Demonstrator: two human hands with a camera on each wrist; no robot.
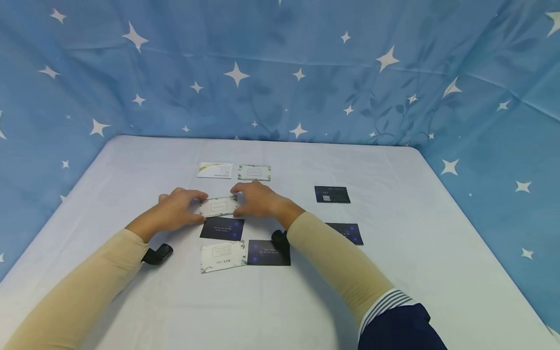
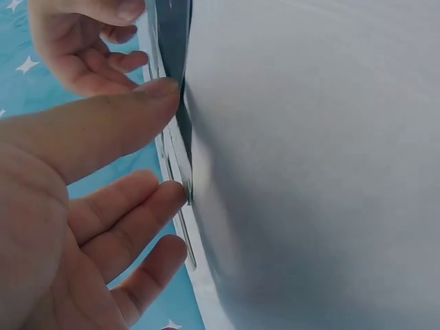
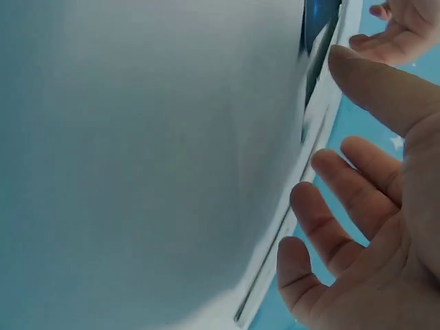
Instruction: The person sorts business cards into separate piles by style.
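Note:
A white business card [image 1: 218,206] with a green leafy border lies slightly askew between both hands. My left hand [image 1: 175,210] pinches its left end, forefinger at the far corner and thumb at the near one. At the right end my right hand [image 1: 262,200] holds it between thumb and forefinger, its other fingers [image 3: 302,199] loosely bent. Just nearer lies a dark blue card [image 1: 222,228]. In front of that are a white leafy card [image 1: 224,256] and another dark card [image 1: 268,253], partly covered by the right wrist's black camera [image 1: 280,239]. Both wrist views show the cards nearly edge-on.
Beyond the hands lie a white card with a yellow curve [image 1: 215,170] and a leafy card [image 1: 254,172]. On the right are a dark card [image 1: 332,194] and another dark card [image 1: 347,232], partly behind the right sleeve. A white-covered table [image 1: 437,272] meets a blue starry curtain [image 1: 271,73].

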